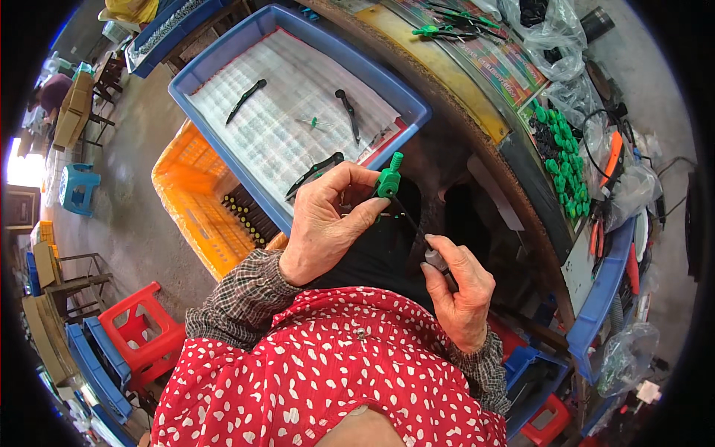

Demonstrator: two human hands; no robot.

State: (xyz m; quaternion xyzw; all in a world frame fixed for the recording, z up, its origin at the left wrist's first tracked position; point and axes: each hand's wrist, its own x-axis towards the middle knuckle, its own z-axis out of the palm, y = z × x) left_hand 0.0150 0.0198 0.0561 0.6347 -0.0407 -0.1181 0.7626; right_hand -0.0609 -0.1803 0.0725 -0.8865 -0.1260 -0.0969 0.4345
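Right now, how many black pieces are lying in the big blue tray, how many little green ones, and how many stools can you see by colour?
Black pieces in the blue tray: 3
Small green pin in the tray: 1
Red stool: 1
Blue stool: 1
Total: 6

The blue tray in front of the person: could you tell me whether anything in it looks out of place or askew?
Nothing looks damaged or spilled. The blue tray holds a few black legs lying loose at different angles on a printed sheet, beside one small green-tipped pin. The left hand holds a green-topped compass; the right hand grips its lower leg.
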